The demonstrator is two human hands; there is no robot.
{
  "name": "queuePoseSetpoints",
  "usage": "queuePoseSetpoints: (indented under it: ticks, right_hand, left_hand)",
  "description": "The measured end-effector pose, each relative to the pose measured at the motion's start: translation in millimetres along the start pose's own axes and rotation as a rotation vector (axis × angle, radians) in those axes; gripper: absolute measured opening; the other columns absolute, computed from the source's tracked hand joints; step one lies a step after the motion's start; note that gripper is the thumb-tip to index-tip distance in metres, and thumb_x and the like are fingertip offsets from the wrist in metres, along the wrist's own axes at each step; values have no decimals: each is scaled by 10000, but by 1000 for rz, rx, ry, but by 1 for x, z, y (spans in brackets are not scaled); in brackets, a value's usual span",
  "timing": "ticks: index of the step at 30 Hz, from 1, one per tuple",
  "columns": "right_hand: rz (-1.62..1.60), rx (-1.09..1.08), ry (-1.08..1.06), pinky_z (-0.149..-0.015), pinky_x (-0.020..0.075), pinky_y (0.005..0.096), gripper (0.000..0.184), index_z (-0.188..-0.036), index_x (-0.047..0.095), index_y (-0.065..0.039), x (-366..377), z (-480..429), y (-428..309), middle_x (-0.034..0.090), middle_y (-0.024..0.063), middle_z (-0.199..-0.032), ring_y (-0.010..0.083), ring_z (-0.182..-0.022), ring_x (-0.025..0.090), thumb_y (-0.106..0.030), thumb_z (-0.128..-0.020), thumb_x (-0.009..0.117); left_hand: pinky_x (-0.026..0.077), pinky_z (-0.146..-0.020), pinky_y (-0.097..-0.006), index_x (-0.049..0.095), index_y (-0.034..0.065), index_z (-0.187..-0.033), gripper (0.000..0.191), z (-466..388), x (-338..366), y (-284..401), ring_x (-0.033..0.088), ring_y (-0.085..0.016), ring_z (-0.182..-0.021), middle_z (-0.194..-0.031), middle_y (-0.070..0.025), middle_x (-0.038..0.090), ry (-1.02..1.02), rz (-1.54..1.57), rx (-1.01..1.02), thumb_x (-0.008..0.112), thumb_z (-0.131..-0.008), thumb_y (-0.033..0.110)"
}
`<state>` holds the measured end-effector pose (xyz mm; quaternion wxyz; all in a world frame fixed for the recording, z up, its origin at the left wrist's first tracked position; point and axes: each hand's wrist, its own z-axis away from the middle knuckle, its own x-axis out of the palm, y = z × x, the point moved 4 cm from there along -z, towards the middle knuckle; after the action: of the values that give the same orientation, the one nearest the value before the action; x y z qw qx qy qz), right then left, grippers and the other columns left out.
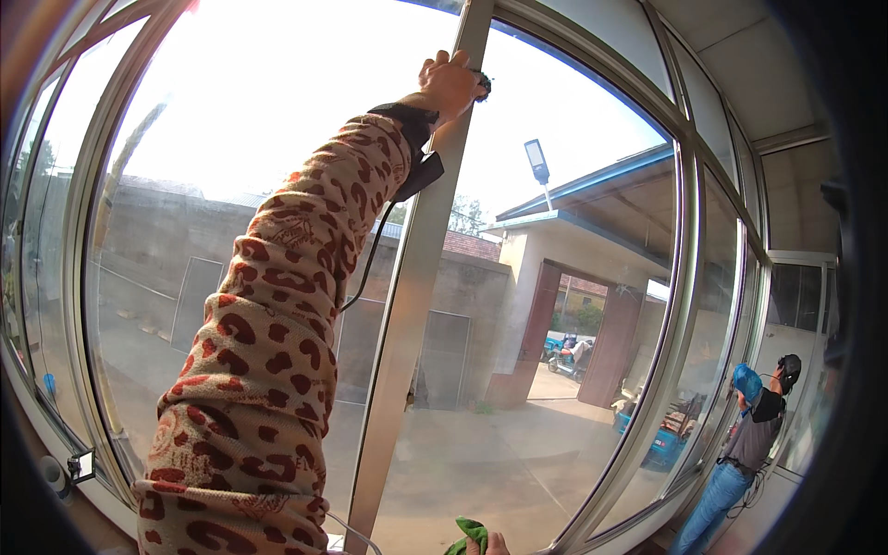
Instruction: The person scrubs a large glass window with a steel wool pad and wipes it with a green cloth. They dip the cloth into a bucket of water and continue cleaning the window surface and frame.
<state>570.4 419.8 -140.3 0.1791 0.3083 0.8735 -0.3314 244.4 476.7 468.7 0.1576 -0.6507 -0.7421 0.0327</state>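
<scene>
My left arm, in a patterned sleeve, reaches high up the metal window frame (423,243). At the upper part of that upright, my left hand (447,83) holds a small dark, ragged pad (484,86) against its right edge. A black strap with a black device (420,177) is around the wrist, and a cable runs down from it. Low at the picture's bottom edge, my right hand (489,544) grips a green cloth (473,533); only its fingers show. Large glass panes (548,291) lie on both sides of the upright.
At the right, a person (753,437) in jeans reaches towards the windows with a blue cloth (748,383). A small lamp-like device (82,465) stands on the lower left ledge beside a white round object (53,475). Outside are a wall, a gateway and parked vehicles.
</scene>
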Motion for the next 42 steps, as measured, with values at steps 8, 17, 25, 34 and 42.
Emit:
queuePoseSetpoints:
  ticks: [8,17,25,34,42]
  right_hand:
    - [59,16,77,-719,487,458,244,-1115,561,12,-10,-4,-2,589,252,-970,446,-863,570,-121,-911,566]
    - [39,1,118,-654,494,443,209,-1081,555,10,0,-21,3,589,225,-920,429,-794,586,-129,-925,558]
    - [62,-41,74,-680,496,440,238,-1117,557,1,-10,-27,-17,590,245,-956,433,-825,585,-132,-921,566]
    - [43,-75,36,-654,486,435,203,-1067,573,21,-25,-29,-23,586,251,-890,438,-773,573,-110,-912,577]
    - [36,-74,507,-593,518,369,323,-1016,640,-34,17,-25,39,631,121,-848,225,-676,612,-306,-849,685]
  left_hand:
    - [435,-888,-368,683,272,-981,186,47,14,-1,477,-203,-996,-1002,40,522,85,148,126,610,-820,215]
    - [410,-927,-410,716,264,-1008,206,-31,22,-22,480,-249,-1088,-1106,-21,519,-61,-6,-60,598,-842,236]
    - [414,-909,-380,705,287,-985,198,9,28,-6,491,-213,-1058,-1055,2,529,-50,26,88,638,-810,224]
    - [414,-912,-430,716,231,-1050,196,11,34,-22,495,-237,-1047,-1086,-9,558,83,207,5,579,-911,204]
    - [438,-888,-408,716,283,-964,175,-32,20,-46,528,-266,-966,-996,-35,567,90,-16,-55,579,-861,315]
